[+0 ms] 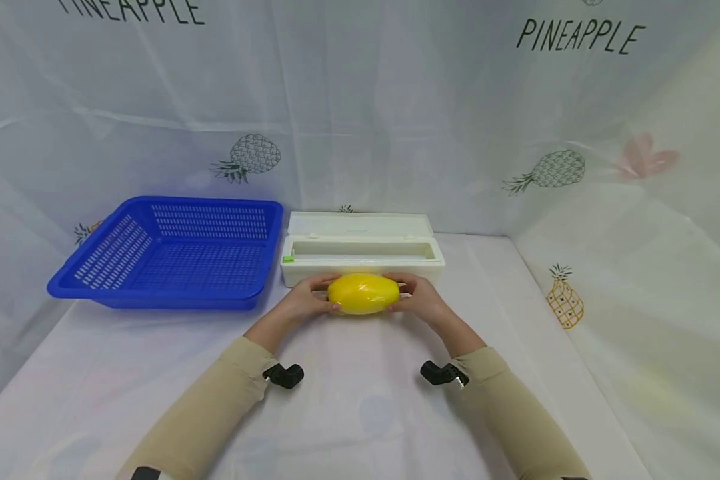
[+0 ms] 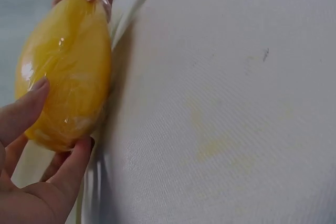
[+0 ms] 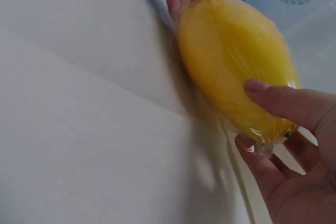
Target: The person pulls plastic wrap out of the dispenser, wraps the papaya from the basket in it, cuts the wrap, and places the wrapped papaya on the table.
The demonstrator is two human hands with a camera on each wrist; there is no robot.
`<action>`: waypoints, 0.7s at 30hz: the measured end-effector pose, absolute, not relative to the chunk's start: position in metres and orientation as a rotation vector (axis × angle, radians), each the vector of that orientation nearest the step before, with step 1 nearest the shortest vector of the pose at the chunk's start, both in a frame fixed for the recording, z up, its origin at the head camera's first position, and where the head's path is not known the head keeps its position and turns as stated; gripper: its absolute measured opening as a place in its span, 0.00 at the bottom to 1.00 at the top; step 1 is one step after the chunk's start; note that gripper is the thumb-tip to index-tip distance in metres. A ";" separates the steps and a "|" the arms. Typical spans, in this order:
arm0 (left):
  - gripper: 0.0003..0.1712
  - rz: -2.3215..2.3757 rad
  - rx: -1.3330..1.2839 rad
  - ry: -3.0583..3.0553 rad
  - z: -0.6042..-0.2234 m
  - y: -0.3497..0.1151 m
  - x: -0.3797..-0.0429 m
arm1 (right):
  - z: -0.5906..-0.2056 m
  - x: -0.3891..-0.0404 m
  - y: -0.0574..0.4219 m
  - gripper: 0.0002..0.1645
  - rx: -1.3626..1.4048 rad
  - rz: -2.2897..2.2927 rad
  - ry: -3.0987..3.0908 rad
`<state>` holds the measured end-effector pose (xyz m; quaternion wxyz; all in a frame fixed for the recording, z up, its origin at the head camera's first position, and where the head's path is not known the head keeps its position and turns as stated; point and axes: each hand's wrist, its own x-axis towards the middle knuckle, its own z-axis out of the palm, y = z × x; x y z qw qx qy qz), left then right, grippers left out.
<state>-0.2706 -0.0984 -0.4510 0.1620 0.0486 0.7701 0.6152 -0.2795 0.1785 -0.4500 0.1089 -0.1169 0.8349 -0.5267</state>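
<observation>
A smooth yellow fruit, oval and shaped like a mango, is wrapped in clear plastic film that shines and wrinkles over its skin. My left hand grips one end of it, and my right hand grips the other. In the left wrist view the thumb of my left hand presses on the film. Bunched film shows at the fruit's tip by the fingers of my right hand in the right wrist view. Just behind the fruit stands a white cling film dispenser with its lid raised.
A blue plastic basket with slotted walls stands at the left of the white-covered table. The dispenser carries a green slider at its left front edge. Pineapple-printed cloth hangs behind and along the sides.
</observation>
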 end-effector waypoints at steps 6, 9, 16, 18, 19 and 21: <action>0.40 1.801 0.051 2.209 -0.455 -0.098 -0.273 | -0.457 -0.281 0.173 0.38 -0.243 -1.577 2.432; 0.39 1.832 0.030 2.192 -0.455 -0.099 -0.274 | -0.458 -0.281 0.172 0.37 -0.192 -1.586 2.407; 0.37 1.831 -0.002 2.224 -0.454 -0.098 -0.271 | -0.460 -0.280 0.175 0.38 -0.369 -1.576 2.381; 0.37 1.833 -0.013 2.234 -0.454 -0.096 -0.269 | -0.458 -0.280 0.176 0.38 -0.491 -1.506 2.391; 0.37 1.835 -0.018 2.239 -0.454 -0.096 -0.268 | -0.458 -0.280 0.176 0.38 -0.542 -1.461 2.402; 0.37 1.836 -0.028 2.254 -0.453 -0.094 -0.266 | -0.456 -0.280 0.176 0.37 -0.610 -1.380 2.419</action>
